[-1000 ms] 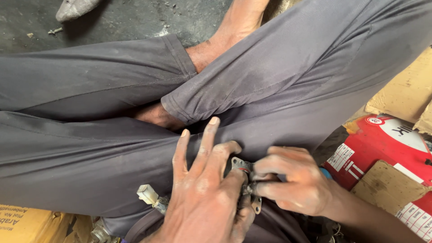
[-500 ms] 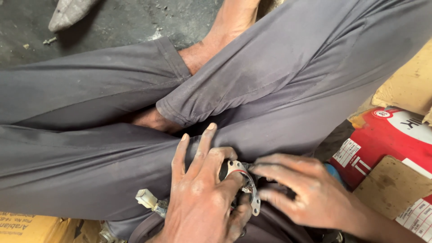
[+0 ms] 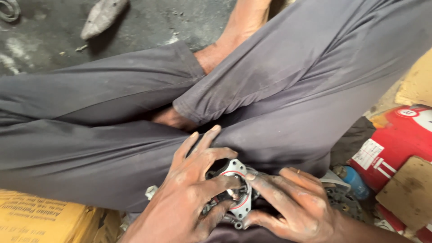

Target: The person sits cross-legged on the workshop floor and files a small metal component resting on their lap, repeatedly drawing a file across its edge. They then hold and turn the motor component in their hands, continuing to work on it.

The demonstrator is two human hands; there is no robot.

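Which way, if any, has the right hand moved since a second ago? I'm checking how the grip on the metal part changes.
Yes. The right hand has dropped slightly toward the lower edge, away from the red container, fingertips on the metal part.

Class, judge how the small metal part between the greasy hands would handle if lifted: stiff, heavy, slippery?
The metal part looks cast and rigid, so probably stiff and heavy for its size. Both the left hand and right hand look oily, so it may slip.

We note a bare-metal part (image 3: 236, 189), dull grey with a smooth machined flange. The trousers (image 3: 112, 135) are matt grey woven cloth, dust-marked. The floor (image 3: 49, 40) is rough, stained concrete. The red container (image 3: 396, 144) looks like glossy plastic; the boxes (image 3: 40, 220) are matt cardboard.
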